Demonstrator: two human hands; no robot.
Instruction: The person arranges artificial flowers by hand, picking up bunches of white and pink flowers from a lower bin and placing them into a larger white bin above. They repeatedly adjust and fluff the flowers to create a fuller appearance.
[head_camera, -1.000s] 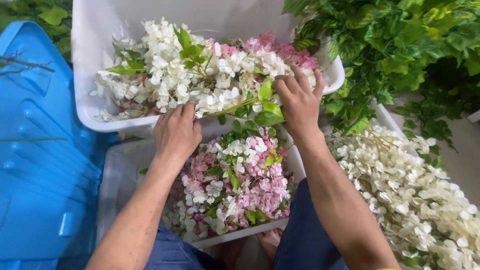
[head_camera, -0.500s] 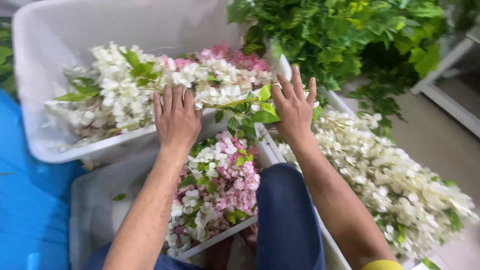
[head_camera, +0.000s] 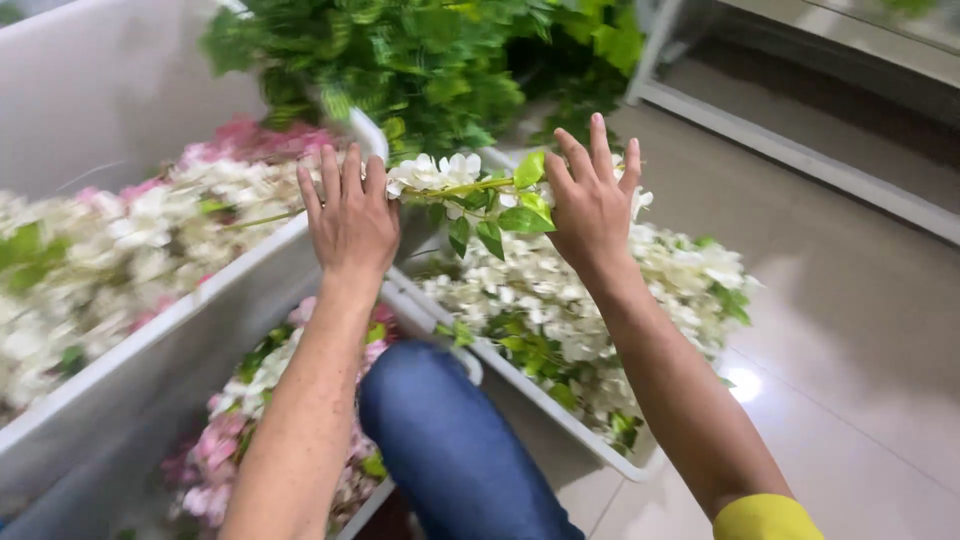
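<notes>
A large white tub (head_camera: 150, 345) of white and pink blossoms fills nine o'clock; a flatter tray (head_camera: 560, 410) of white flowers lies at four o'clock; green foliage (head_camera: 420, 60) crowds twelve o'clock; between them a white flower sprig (head_camera: 455, 178) spans both hands; the left hand (head_camera: 350, 222) and right hand (head_camera: 590, 205) have fingers spread, apparently pinching its ends, though the grip is hidden.

Two hands are showing, the left hand (head_camera: 350, 222) and the right hand (head_camera: 590, 200), holding one flower sprig (head_camera: 470, 190) between them. Three white bins (head_camera: 150, 350) are sitting around (all filled with blossoms), plus one leafy green bunch (head_camera: 420, 60).
</notes>
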